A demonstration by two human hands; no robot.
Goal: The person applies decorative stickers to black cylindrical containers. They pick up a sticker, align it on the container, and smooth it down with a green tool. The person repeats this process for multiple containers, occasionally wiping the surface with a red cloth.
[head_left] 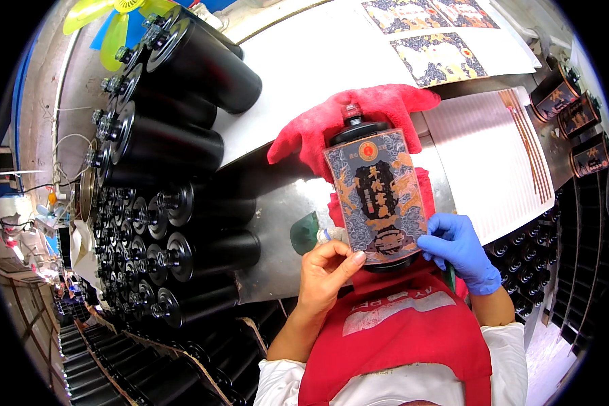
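Observation:
A black bottle (360,130) lies on a red cloth (318,128), its neck pointing away from me. Over its side is a printed label sheet (379,193) with grey, orange and black ornament. My left hand (326,274), bare, pinches the sheet's near left corner between thumb and fingers. At the near right corner, my right hand (457,252) in a blue glove has its fingers closed on the sheet's edge. A dark green flat piece (304,233) lies left of the cloth on the metal table (271,271).
Several plain black bottles (203,64) are stacked on their sides at left. Patterned label sheets (440,57) lie on white paper at the far right. Thin brown sticks (531,152) rest on a ribbed white sheet (484,162). Labelled bottles (578,115) stand at the right edge.

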